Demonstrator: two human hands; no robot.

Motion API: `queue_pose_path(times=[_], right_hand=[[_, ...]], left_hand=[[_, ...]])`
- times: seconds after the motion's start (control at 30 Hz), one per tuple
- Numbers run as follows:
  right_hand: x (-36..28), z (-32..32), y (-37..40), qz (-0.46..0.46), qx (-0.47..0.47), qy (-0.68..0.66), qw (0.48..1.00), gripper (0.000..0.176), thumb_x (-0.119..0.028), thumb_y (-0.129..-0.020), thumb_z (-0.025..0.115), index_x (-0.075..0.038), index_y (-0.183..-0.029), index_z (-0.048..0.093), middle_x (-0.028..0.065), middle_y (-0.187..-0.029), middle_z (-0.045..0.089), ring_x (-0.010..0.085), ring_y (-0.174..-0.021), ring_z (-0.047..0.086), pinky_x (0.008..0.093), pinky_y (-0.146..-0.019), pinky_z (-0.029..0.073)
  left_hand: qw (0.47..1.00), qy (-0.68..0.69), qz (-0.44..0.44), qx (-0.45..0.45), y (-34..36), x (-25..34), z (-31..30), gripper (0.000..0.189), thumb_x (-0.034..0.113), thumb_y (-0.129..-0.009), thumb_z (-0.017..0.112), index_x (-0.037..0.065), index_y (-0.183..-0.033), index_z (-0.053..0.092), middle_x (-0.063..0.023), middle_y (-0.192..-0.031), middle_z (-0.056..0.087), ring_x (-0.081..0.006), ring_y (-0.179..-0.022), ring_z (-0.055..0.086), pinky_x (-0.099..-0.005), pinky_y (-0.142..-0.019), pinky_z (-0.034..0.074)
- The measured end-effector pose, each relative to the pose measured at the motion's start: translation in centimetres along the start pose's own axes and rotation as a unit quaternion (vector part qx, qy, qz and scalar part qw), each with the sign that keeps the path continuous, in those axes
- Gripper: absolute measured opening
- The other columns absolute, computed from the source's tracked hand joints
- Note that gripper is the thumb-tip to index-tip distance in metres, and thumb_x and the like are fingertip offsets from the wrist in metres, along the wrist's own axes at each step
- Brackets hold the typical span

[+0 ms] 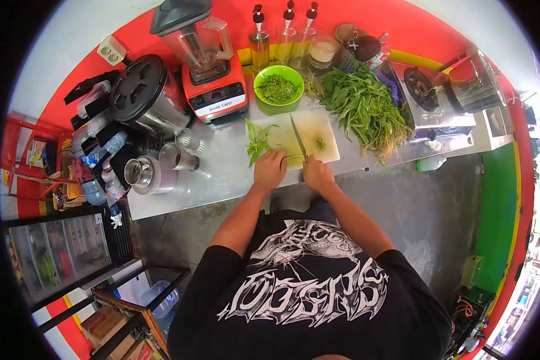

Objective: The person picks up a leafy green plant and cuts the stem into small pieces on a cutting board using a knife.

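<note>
My right hand (318, 175) is wrapped round the handle of a kitchen knife (298, 135), its blade pointing away from me over the white cutting board (325, 127). On the board's left side my left hand (270, 170) presses down with bent fingers on the stems of a leafy green bunch (258, 141). Thin stems stretch from those fingers toward the knife. Right of the blade lies a small heap of chopped greens (321, 144). Behind the board, a green bowl (279, 108) holds more chopped greens.
A big pile of leafy greens (366, 108) lies right of the board, near a gas stove (423, 90). Along the back stand a red blender (217, 96) and pump bottles (259, 51). Metal cups (179, 158) and a large lidded pot (144, 99) are at left.
</note>
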State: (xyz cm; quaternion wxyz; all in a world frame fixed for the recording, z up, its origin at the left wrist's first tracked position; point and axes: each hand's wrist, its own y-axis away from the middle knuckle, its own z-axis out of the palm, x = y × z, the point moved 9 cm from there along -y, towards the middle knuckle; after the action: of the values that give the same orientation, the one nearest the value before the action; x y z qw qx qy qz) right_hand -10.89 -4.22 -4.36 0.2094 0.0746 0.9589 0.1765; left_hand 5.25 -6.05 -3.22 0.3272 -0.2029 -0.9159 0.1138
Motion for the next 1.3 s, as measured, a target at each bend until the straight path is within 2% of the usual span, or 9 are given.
queue_pose_path(times=[0.17,0.23,0.43,0.63,0.73,0.83,0.97,1.13,1.3], right_hand=[[-0.2,-0.5,0.8,-0.007,-0.027,0.063,0.998,0.037,-0.034,-0.1,0.051,0.001,-0.111,0.052,0.0297,-0.099,0.069,0.0479,-0.091,0.068,0.0563,-0.08,0.054],[-0.3,-0.6,1.3,-0.022,-0.018,0.092,0.995,0.035,-0.032,-0.1,0.051,0.001,-0.112,0.051,0.0282,-0.096,0.069,0.046,-0.089,0.069,0.0558,-0.078,0.055],[1.1,2.1,1.5,0.01,-0.03,0.113,0.993,0.034,-0.025,-0.099,0.049,0.003,-0.119,0.049,0.0243,-0.096,0.072,0.0428,-0.088,0.071,0.0503,-0.078,0.057],[-0.2,0.8,-1.1,-0.022,-0.02,0.068,0.997,0.031,-0.021,-0.099,0.049,0.004,-0.117,0.047,0.0247,-0.095,0.072,0.0409,-0.09,0.072,0.0482,-0.078,0.058],[-0.4,-0.5,-0.2,-0.016,-0.043,0.072,0.996,0.033,-0.029,-0.102,0.047,0.002,-0.114,0.048,0.0275,-0.099,0.069,0.0453,-0.096,0.069,0.0525,-0.082,0.055],[0.3,1.2,1.2,0.011,-0.061,0.08,0.995,0.033,-0.022,-0.097,0.051,0.004,-0.117,0.046,0.0259,-0.098,0.071,0.0415,-0.093,0.072,0.0486,-0.079,0.058],[0.0,1.8,0.1,-0.003,-0.048,0.042,0.998,0.029,-0.018,-0.096,0.051,0.004,-0.114,0.046,0.0272,-0.099,0.071,0.043,-0.094,0.071,0.0506,-0.08,0.057],[-0.9,0.4,-1.1,-0.043,-0.041,0.059,0.996,0.028,-0.024,-0.102,0.046,0.002,-0.112,0.046,0.0269,-0.097,0.071,0.0423,-0.093,0.071,0.0526,-0.08,0.057],[0.2,2.4,0.6,0.018,-0.029,0.001,0.999,0.032,-0.029,-0.102,0.049,0.002,-0.112,0.047,0.0293,-0.097,0.07,0.0463,-0.091,0.069,0.055,-0.08,0.055]], left_hand=[[0.999,-0.016,-0.016,-0.046,-0.1,-0.6,1.2,0.013,0.016,-0.088,0.061,0.007,-0.097,0.058,-0.0112,-0.093,0.062,-0.032,-0.088,0.062,-0.0448,-0.076,0.05],[1.0,-0.018,0.01,-0.013,-0.5,0.1,0.6,0.013,0.014,-0.086,0.062,0.006,-0.096,0.058,-0.013,-0.093,0.063,-0.035,-0.086,0.062,-0.0473,-0.076,0.05],[0.998,-0.051,0.013,-0.037,-0.8,0.4,1.1,0.014,0.016,-0.085,0.06,0.007,-0.095,0.056,-0.0128,-0.091,0.059,-0.0338,-0.087,0.061,-0.0483,-0.075,0.049],[0.995,-0.077,0.021,-0.056,-0.4,0.3,1.5,0.019,0.016,-0.083,0.061,0.008,-0.099,0.06,-0.0116,-0.095,0.059,-0.0309,-0.088,0.061,-0.0456,-0.076,0.049],[0.996,-0.075,0.019,-0.04,-0.4,0.5,1.4,0.018,0.016,-0.082,0.062,0.008,-0.099,0.06,-0.0119,-0.094,0.059,-0.0314,-0.087,0.061,-0.0459,-0.076,0.049],[0.996,-0.077,0.033,-0.008,-0.4,0.9,1.2,0.014,0.014,-0.082,0.063,0.007,-0.094,0.058,-0.012,-0.09,0.058,-0.033,-0.086,0.061,-0.0474,-0.072,0.049],[0.995,-0.095,0.023,-0.037,-0.4,0.7,1.6,0.015,0.015,-0.083,0.062,0.008,-0.096,0.058,-0.0115,-0.092,0.059,-0.0326,-0.088,0.061,-0.0474,-0.074,0.049],[0.996,-0.09,0.017,-0.022,-0.4,0.8,1.3,0.015,0.016,-0.084,0.061,0.009,-0.097,0.058,-0.011,-0.093,0.059,-0.0329,-0.089,0.061,-0.0478,-0.075,0.05],[0.995,-0.094,0.029,-0.022,-0.4,1.0,1.2,0.015,0.016,-0.085,0.061,0.009,-0.097,0.059,-0.0117,-0.092,0.06,-0.0334,-0.086,0.062,-0.0476,-0.075,0.05]])
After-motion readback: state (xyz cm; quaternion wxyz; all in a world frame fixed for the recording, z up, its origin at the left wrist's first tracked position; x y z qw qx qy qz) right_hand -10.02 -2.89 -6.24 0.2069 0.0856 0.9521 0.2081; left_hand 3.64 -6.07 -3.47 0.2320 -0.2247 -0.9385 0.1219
